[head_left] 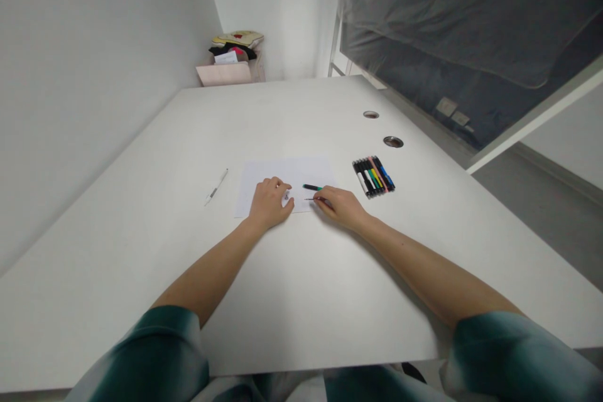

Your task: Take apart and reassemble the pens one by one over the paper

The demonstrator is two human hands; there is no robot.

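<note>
On white paper [298,169], a left hand [271,202] rests with thumb and fingers parted | right hand [340,204] nearby pinches a slim pen [309,199] pointing toward the left | black-and-green marker [309,187] lies just beyond the right hand | row of markers [374,176], counter [315,301], right of that hand | white pen [217,186] left of the left hand

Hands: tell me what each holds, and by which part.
The right hand holds a thin stick just behind its exposed tip. Whether the left hand holds anything cannot be told.
</note>
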